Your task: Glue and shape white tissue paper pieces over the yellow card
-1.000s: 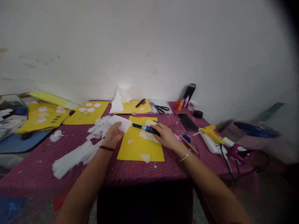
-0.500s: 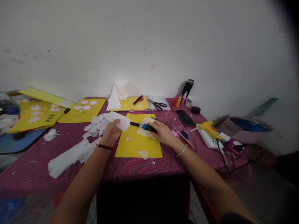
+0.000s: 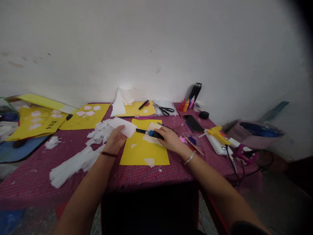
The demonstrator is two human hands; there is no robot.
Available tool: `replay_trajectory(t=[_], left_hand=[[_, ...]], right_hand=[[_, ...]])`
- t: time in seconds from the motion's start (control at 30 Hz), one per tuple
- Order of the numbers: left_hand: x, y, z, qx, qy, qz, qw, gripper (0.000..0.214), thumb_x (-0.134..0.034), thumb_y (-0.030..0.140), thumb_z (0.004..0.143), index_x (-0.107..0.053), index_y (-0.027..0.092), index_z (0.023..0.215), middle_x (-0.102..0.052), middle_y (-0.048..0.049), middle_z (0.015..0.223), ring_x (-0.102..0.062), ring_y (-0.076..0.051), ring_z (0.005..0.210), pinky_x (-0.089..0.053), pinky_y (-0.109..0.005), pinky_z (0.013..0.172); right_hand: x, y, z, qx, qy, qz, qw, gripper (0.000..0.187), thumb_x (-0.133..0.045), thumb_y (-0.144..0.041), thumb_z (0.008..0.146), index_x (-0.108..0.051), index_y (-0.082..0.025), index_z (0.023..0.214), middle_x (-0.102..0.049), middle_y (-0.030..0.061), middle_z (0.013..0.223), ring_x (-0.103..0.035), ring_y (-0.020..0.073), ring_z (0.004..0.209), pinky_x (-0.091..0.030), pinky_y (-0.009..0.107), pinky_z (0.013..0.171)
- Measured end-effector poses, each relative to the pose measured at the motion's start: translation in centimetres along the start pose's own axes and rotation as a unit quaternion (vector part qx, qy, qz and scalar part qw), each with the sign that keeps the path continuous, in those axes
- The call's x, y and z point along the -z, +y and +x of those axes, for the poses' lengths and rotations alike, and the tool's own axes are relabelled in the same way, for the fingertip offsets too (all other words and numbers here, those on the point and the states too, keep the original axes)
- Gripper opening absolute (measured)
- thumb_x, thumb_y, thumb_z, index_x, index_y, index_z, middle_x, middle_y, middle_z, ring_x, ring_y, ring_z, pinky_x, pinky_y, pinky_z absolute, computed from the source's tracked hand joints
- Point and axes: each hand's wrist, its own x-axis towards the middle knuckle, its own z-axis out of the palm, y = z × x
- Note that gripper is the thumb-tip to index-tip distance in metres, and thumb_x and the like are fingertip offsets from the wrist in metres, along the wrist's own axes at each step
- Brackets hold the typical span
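My left hand [image 3: 115, 139] is closed on a piece of white paper [image 3: 124, 126] held just above the left edge of a yellow sheet [image 3: 144, 150]. My right hand [image 3: 169, 138] grips a black and blue tool [image 3: 149, 132], probably a cutter, whose tip points left toward the white paper. The yellow sheet lies flat on the red checked tablecloth [image 3: 137, 174] and carries a few pale paper scraps [image 3: 149, 161].
White paper shreds [image 3: 78, 160] lie to the left. Yellow sheets with pink flowers [image 3: 85, 116] sit at the back left. Scissors [image 3: 166, 110], a phone [image 3: 193, 123], small paint bottles [image 3: 187, 104], a dark flask [image 3: 195, 92] and a yellow glue gun [image 3: 217, 133] with cables stand to the right.
The view has shifted slightly upward and right. Both hands stay over the yellow sheet with the same grips; the tool tip has drawn a little nearer to the white paper.
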Motion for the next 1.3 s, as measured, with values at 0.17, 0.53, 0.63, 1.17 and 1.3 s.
replay_trajectory(t=[0.17, 0.53, 0.63, 1.17, 1.3], left_hand=[[-0.3, -0.1, -0.4, 0.0, -0.009, 0.004, 1.0, 0.023, -0.054, -0.003, 0.079, -0.062, 0.014, 0.092, -0.072, -0.0031, 0.073, -0.068, -0.014, 0.064, -0.056, -0.023, 0.061], [-0.9, -0.3, -1.1, -0.002, 0.016, 0.037, 0.999, 0.02, -0.059, -0.004, 0.076, -0.06, 0.015, 0.083, -0.067, 0.0012, 0.066, -0.062, -0.009, 0.053, -0.049, -0.016, 0.049], [-0.8, -0.3, -0.8, -0.002, 0.028, 0.036, 0.999, 0.018, -0.06, -0.003, 0.077, -0.057, 0.015, 0.079, -0.064, 0.0024, 0.062, -0.059, -0.008, 0.048, -0.044, -0.015, 0.044], [-0.8, -1.4, -0.8, 0.018, 0.015, 0.062, 0.998, 0.023, -0.06, -0.006, 0.077, -0.057, 0.015, 0.07, -0.061, 0.002, 0.063, -0.057, -0.009, 0.051, -0.05, -0.018, 0.045], [-0.9, -1.3, -0.9, 0.035, 0.022, 0.064, 0.997, 0.025, -0.056, -0.007, 0.08, -0.056, 0.015, 0.068, -0.061, -0.0002, 0.066, -0.059, -0.011, 0.057, -0.055, -0.022, 0.051]], right_hand=[[-0.1, 0.1, 0.0, -0.011, 0.002, 0.002, 1.0, 0.049, -0.06, -0.014, 0.084, -0.054, -0.02, 0.132, -0.06, 0.01, 0.113, -0.058, 0.0232, 0.104, -0.047, 0.038, 0.093], [-0.4, 0.2, -0.1, -0.036, 0.035, 0.018, 0.999, 0.049, -0.058, -0.014, 0.085, -0.052, -0.019, 0.134, -0.059, 0.0119, 0.121, -0.055, 0.0242, 0.116, -0.046, 0.039, 0.1], [-0.5, 0.0, -0.1, -0.037, 0.036, 0.027, 0.998, 0.049, -0.058, -0.013, 0.085, -0.052, -0.021, 0.134, -0.059, 0.0111, 0.121, -0.056, 0.0235, 0.114, -0.046, 0.038, 0.099], [-0.9, -0.4, 0.0, -0.038, 0.034, 0.025, 0.998, 0.047, -0.059, -0.015, 0.085, -0.054, -0.021, 0.131, -0.06, 0.0105, 0.116, -0.057, 0.0238, 0.111, -0.047, 0.039, 0.097], [-1.1, 0.2, 0.0, -0.045, 0.043, 0.02, 0.998, 0.047, -0.058, -0.014, 0.085, -0.054, -0.021, 0.131, -0.06, 0.0101, 0.115, -0.057, 0.0235, 0.109, -0.047, 0.039, 0.097]])
